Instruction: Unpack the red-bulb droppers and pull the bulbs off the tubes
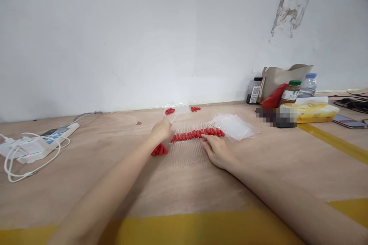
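Note:
Side by side on the table lies a row of glass droppers with red rubber bulbs (189, 135), their thin tubes pointing to the wall. Nearer to me is a row of bare glass tubes (184, 155). My left hand (161, 130) is closed in a pinch by the row's left end; what it holds is too small to make out. My right hand (217, 148) lies at the right part of both rows, fingers stretched out, fingertips at the bulbs. A heap of loose red bulbs (160, 149) lies below my left hand.
Clear plastic bags (234, 126) lie right of the row; more red bulbs (170, 111) lie near the wall. A power strip with white cables (40, 145) is at left. Tissue pack (316, 113), jar (289, 93), water bottle (308, 85) and phone (349, 121) are at right.

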{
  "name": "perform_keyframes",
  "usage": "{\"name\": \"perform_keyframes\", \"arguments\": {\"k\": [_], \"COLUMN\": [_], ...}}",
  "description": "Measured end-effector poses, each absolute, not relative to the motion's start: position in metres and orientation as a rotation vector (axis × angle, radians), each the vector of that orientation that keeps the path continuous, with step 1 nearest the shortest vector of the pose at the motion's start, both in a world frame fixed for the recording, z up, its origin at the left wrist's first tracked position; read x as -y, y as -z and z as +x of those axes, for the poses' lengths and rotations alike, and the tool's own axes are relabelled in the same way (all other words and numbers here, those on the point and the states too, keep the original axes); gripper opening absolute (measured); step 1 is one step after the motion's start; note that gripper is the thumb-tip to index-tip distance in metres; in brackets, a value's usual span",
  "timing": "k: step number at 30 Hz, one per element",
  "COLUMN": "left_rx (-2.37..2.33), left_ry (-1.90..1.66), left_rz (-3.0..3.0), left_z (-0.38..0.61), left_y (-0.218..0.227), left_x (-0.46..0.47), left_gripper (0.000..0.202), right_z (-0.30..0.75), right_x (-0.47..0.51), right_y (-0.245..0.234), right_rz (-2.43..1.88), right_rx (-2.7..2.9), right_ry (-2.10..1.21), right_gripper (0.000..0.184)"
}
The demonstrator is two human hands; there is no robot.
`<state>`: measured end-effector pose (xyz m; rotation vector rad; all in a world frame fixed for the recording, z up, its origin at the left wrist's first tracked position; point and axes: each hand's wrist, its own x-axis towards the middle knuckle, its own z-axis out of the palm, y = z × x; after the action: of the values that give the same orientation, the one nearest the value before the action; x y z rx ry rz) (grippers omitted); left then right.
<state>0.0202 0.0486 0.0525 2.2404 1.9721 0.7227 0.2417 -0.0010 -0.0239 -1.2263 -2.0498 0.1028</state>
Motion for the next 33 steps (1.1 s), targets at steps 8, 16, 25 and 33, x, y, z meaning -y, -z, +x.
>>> {"name": "perform_keyframes", "arguments": {"k": [8, 16, 25, 33], "left_rx": [-1.401, -1.012, -1.127, -0.998], "left_ry": [-1.128, -1.266, -1.024, -1.159], "left_rz": [2.96, 3.028, 3.249, 3.335], "left_z": [0.004, 0.016, 0.016, -0.006], "left_y": [-0.002, 0.013, 0.004, -0.01], "left_x": [0.031, 0.044, 0.049, 0.052], "left_gripper": [0.011, 0.007, 0.009, 0.012], "right_z": [0.251, 0.232, 0.229, 0.25], "right_x": [0.013, 0.028, 0.03, 0.025], "right_y": [0.006, 0.01, 0.011, 0.003], "right_rz": [-0.915, -0.676, -0.572, -0.575], "right_rx": [1.876, 2.269, 2.277, 2.316], "right_ry": [0.07, 0.315, 0.308, 0.201], "right_gripper": [0.037, 0.024, 0.02, 0.022]}}
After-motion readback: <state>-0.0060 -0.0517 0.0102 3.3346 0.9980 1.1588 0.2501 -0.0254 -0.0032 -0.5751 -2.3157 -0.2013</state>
